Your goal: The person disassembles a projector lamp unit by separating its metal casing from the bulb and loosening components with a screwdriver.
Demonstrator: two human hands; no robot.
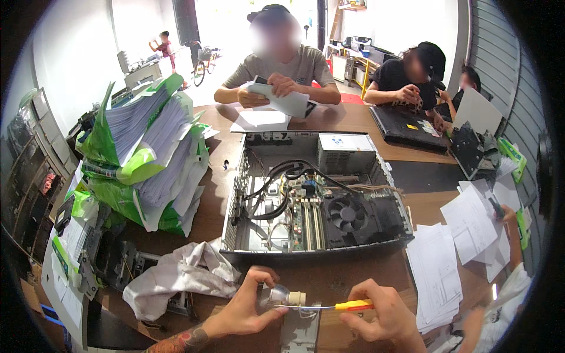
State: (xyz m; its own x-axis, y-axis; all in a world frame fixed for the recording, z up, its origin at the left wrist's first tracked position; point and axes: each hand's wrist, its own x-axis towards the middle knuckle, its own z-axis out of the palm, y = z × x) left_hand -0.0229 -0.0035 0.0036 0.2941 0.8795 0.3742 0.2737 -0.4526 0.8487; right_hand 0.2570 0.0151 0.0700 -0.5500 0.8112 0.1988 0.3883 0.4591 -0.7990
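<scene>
My left hand (252, 303) is curled around a silvery rounded piece (279, 293) with a cream cylindrical end; its exact kind does not show. In my right hand (384, 315) is a screwdriver (355, 305) with a yellow-orange handle. Its thin shaft points left, and the tip reaches my left thumb. Below the shaft lies a flat greyish strip (300, 334). Just beyond both hands, an opened desktop computer case (318, 256) lies flat, its fan (346, 216), black cables and power supply (346, 154) exposed.
A greyish-white cloth (176, 279) lies left of my left hand. Tall paper stacks in green wrappers (147, 159) stand at the left. Loose printed sheets (432, 276) spread at the right. Across the table, one person holds papers (279, 100); another leans over a black laptop (409, 129).
</scene>
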